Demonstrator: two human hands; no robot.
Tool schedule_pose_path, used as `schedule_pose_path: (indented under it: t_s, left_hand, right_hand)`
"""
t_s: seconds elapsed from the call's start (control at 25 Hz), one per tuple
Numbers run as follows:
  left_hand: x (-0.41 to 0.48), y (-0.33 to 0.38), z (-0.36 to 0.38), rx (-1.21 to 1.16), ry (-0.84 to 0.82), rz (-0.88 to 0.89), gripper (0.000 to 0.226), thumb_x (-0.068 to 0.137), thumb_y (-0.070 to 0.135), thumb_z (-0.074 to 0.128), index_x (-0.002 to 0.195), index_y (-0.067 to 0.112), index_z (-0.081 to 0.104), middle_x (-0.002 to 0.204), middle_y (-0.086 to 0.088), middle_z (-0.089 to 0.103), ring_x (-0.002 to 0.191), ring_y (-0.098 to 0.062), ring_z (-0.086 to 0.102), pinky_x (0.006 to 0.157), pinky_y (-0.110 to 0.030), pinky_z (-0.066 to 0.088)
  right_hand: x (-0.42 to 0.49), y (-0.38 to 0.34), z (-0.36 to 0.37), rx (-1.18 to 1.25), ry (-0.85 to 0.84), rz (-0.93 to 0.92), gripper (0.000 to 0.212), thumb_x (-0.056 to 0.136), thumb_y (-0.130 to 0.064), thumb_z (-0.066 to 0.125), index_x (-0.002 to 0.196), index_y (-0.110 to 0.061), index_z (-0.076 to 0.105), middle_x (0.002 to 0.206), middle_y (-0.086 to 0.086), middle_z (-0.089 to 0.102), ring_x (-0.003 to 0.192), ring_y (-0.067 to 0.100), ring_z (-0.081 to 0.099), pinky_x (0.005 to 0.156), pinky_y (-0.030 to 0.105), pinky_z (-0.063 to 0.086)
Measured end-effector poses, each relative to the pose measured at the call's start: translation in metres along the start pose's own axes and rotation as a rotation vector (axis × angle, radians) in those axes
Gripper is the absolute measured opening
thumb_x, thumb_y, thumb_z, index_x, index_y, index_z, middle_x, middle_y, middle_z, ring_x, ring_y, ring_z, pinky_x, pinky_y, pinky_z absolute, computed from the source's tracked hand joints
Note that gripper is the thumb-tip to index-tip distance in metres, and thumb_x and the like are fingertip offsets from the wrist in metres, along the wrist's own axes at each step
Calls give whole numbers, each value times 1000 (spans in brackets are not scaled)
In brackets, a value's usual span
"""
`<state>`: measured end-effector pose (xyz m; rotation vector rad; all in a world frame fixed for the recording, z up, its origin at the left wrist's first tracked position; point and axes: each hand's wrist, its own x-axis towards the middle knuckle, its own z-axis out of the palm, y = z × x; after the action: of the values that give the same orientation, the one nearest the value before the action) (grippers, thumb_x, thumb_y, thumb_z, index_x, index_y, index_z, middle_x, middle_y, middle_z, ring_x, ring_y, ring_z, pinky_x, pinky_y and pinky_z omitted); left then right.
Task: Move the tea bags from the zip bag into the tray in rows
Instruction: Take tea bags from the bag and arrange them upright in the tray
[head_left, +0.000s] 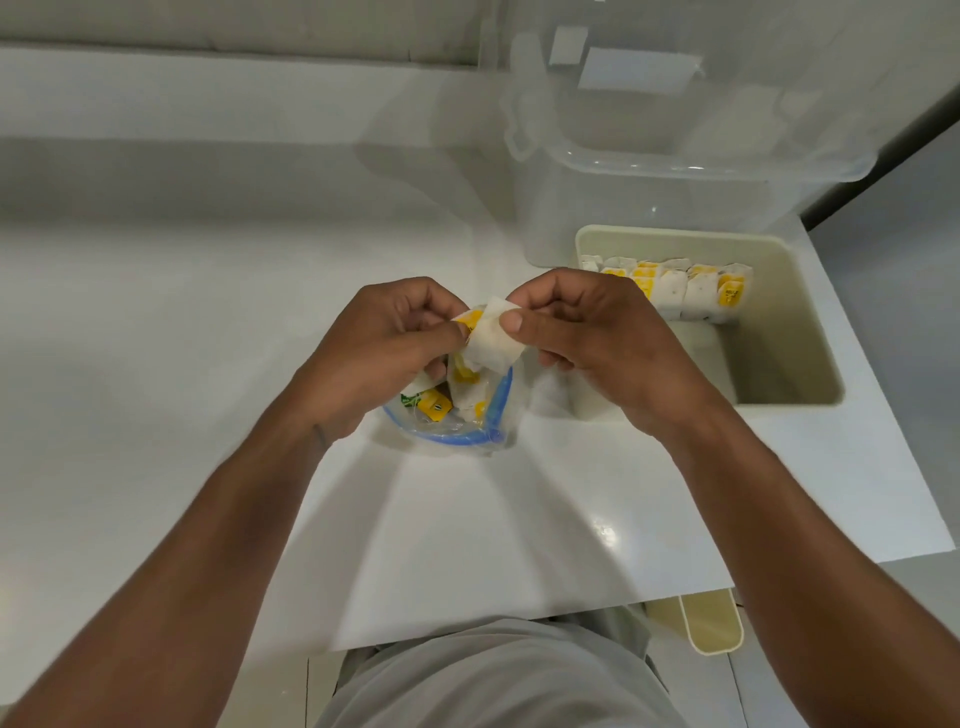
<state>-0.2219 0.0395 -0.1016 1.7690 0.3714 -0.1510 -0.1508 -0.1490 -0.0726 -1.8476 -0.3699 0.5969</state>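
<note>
left hand (384, 353) and right hand (592, 338) fingers (511, 321) pinch one tea bag (493, 340) over open zip bag (457, 421) on table (208, 312). tray (802, 312) sits far-right, one row (675, 291) along its far wall; right hand nearer.

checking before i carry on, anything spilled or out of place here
Nothing stands out. The row of tea bags sits tidy in the tray; the left hand and right hand hold one tea bag over the zip bag.
</note>
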Motion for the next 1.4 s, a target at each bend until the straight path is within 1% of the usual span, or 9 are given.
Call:
schedule_pose_path:
  t_s: [0.12,0.36,0.6,0.72,0.8,0.96,1.12,1.28,1.4]
  left_hand:
    - [2,25,9,46,-61,57,16,88,5,65,93,20,70,75,-10,71,63,-18,61,68,-33,51]
    - [27,95,40,253,-132,216,8,87,16,71,89,24,71,80,-2,74,65,-11,68,63,-24,47]
    - [51,144,84,403,-65,357,8,82,17,77,84,25,76,71,10,68,55,5,56,53,-9,39]
    - [72,141,105,656,-51,310,8,82,22,74,82,30,76,74,17,69,53,7,55,56,-18,43]
    - [86,132,120,914,-36,260,9,81,27,70,81,36,72,75,22,65,67,2,57,65,-26,45]
    - [106,103,143,1287,26,229,8,83,30,62,84,38,64,88,10,57,85,-19,56,61,-29,29]
    - [111,88,149,1382,74,208,15,87,29,59,95,32,71,81,5,58,75,-21,54,59,-29,31]
    - [115,83,151,1423,12,190,17,90,33,56,96,36,71,84,9,57,85,-17,51,61,-29,32]
    - [120,78,151,1535,26,227,14,91,30,54,90,27,68,77,7,52,87,-18,42,68,-32,32]
  right_hand:
    - [-6,-8,-20,-22,39,-63,3,87,-20,72,84,-20,71,66,-7,63,57,7,53,56,22,42]
    - [-16,-28,-91,10,131,-201,6,89,-13,68,85,-17,70,63,-2,60,53,10,51,51,22,40]
    - [-8,-25,-164,23,151,-243,11,88,-16,70,81,-24,71,63,-9,62,53,10,52,51,20,41]
    - [6,-5,-181,-65,68,-173,7,87,-13,70,86,-19,70,62,-9,64,53,9,52,52,21,41]
    - [16,16,-186,-143,9,-124,7,87,-12,72,87,-19,71,64,-10,65,54,8,55,53,21,42]
    - [26,47,-188,-176,-124,-70,6,86,-14,73,91,-17,72,73,-2,69,64,12,60,65,27,49]
    - [30,51,-200,-81,-184,-53,6,86,-14,72,92,-15,73,72,2,68,61,11,58,60,24,47]
    - [43,65,-196,-176,-164,-64,6,85,-14,74,89,-17,72,70,-5,69,60,9,60,60,23,50]
    - [53,78,-186,-229,-144,-65,7,84,-14,75,89,-18,72,74,-4,69,63,9,62,66,25,51]
